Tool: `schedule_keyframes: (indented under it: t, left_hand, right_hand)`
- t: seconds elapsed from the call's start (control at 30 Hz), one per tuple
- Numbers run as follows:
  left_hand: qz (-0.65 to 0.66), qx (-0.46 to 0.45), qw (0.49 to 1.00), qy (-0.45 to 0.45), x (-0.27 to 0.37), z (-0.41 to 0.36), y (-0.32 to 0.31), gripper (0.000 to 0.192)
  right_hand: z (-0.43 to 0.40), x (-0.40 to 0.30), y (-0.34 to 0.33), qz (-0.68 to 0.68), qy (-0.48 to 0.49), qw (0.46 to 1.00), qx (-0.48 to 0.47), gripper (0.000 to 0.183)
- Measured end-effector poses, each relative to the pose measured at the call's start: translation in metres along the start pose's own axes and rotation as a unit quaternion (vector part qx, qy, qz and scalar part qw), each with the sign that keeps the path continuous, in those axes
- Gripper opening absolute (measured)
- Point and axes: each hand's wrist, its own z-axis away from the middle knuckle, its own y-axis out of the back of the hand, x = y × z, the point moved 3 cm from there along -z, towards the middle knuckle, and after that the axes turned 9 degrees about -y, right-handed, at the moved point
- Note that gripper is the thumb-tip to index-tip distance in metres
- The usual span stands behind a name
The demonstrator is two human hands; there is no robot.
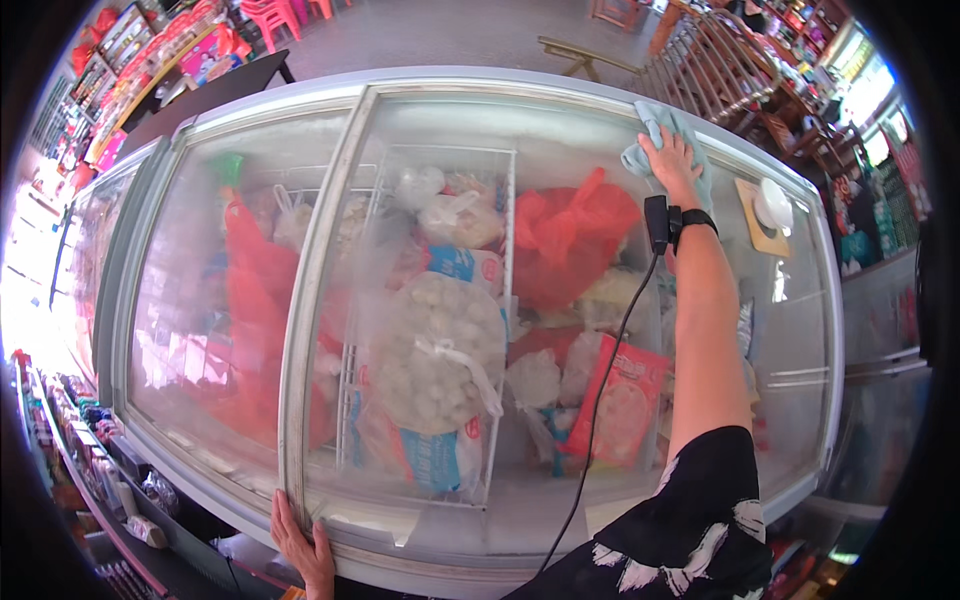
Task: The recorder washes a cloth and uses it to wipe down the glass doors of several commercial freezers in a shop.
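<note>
My right hand [673, 165] presses a light-blue cloth [649, 120] onto the far edge of a chest freezer's sliding glass lid [592, 131]. A black wrist strap with a small device [658, 223] is on that arm, and its black cable [600, 390] trails down over the glass. At the near edge, my left hand [304, 544] rests on the freezer's front frame, beside the foot of the lid's metal edge bar [300, 315]. It holds nothing. Beneath the misty glass lie a clear bag of pale round balls [439, 330] and a red plastic bag [574, 240].
A white bowl-like object [772, 204] and a tan board [752, 217] sit at the lid's right end. Behind the freezer are a dark table [202, 97], pink plastic chairs [271, 19] and a metal railing [709, 67]. Goods on a shelf [82, 442] stand at lower left.
</note>
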Motion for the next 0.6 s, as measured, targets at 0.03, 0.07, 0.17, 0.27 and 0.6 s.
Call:
schedule_keyframes:
  t: [0.03, 0.07, 0.17, 0.27, 0.6]
  left_hand:
    - [-0.002, 0.007, 1.0, -0.003, -0.001, 0.001, 0.001, 0.067]
    - [-0.003, 0.016, 1.0, -0.007, -0.001, 0.002, 0.001, 0.067]
    - [-0.001, 0.022, 1.0, -0.004, -0.001, 0.003, 0.002, 0.067]
    - [-0.006, 0.022, 1.0, -0.006, -0.005, 0.005, 0.001, 0.066]
    - [-0.001, 0.069, 0.996, -0.061, -0.006, 0.003, -0.003, 0.065]
  right_hand:
    - [0.007, 0.014, 0.005, 0.006, -0.012, 1.0, 0.0, 0.072]
    - [0.016, 0.026, 0.009, 0.01, -0.017, 1.0, 0.006, 0.072]
    - [0.052, 0.054, 0.014, -0.03, 0.005, 1.0, -0.003, 0.073]
    - [0.094, 0.075, 0.018, -0.04, 0.046, 0.998, -0.01, 0.072]
    - [0.25, 0.118, 0.036, -0.01, 0.054, 0.998, 0.016, 0.069]
